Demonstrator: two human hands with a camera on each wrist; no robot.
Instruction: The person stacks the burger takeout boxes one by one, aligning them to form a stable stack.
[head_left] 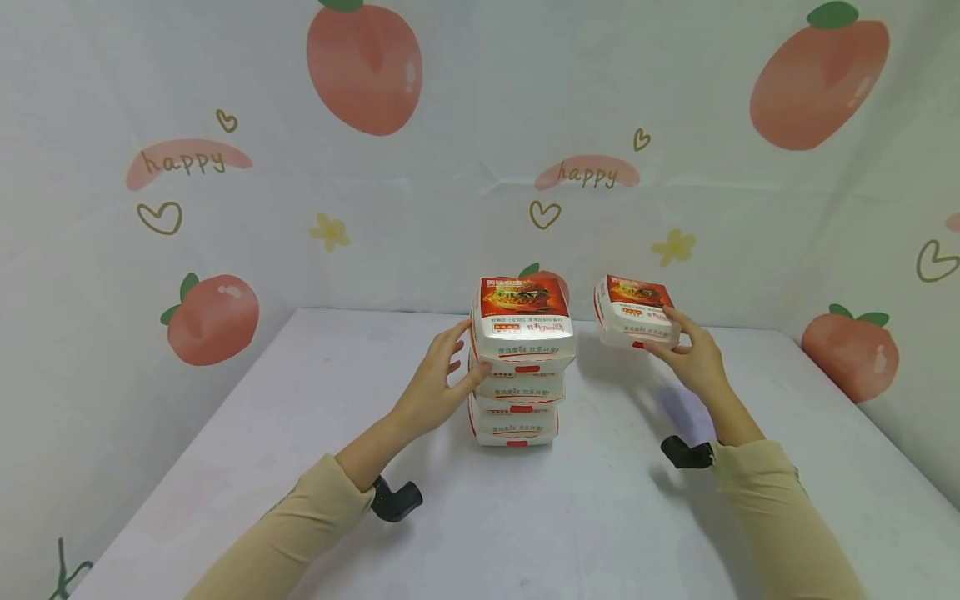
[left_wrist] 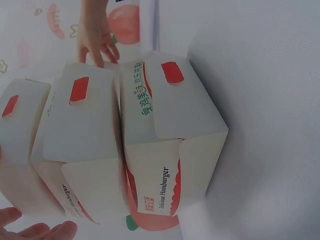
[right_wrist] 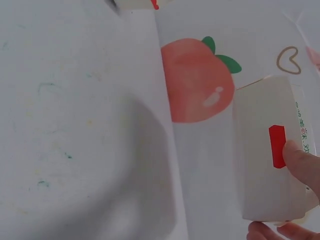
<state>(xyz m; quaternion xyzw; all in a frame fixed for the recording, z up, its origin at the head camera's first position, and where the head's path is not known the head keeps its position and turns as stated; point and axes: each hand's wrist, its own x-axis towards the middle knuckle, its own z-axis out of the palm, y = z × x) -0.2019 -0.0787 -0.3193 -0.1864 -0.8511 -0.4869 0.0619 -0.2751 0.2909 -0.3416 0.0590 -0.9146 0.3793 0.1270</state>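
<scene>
Three white hamburger boxes with red tabs stand stacked in the head view: the top box (head_left: 525, 329) shows a burger picture on its lid, above a middle box (head_left: 525, 388) and a bottom box (head_left: 513, 427). My left hand (head_left: 435, 383) touches the top box's left side, thumb near its front corner and fingers spread. In the left wrist view its fingertips (left_wrist: 60, 231) lie near the stack. My right hand (head_left: 697, 354) holds another hamburger box (head_left: 637, 312) above the table, right of the stack. Its thumb (right_wrist: 302, 162) presses by the red tab in the right wrist view.
The boxes stand on a white table (head_left: 600, 517). Behind it hangs a pale cloth (head_left: 465, 167) printed with peaches, hearts and the word "happy". Black wrist mounts (head_left: 396, 500) jut from under both sleeves.
</scene>
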